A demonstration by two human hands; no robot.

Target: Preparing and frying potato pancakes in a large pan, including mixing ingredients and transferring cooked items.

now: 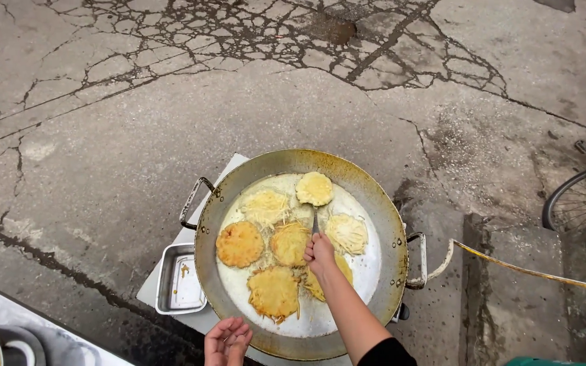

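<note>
The left hand (227,341) hovers loosely cupped, holding nothing, at the near rim of the wide metal pan (381,224). The right hand (320,252) grips a ladle (315,190) over the oil, its bowl carrying a pale fritter (315,187) at the far side among golden fritters (240,244).

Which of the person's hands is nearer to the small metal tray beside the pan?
The left hand, low at the pan's near rim, right of the tray. The right hand is over the pan, farther right.
</note>
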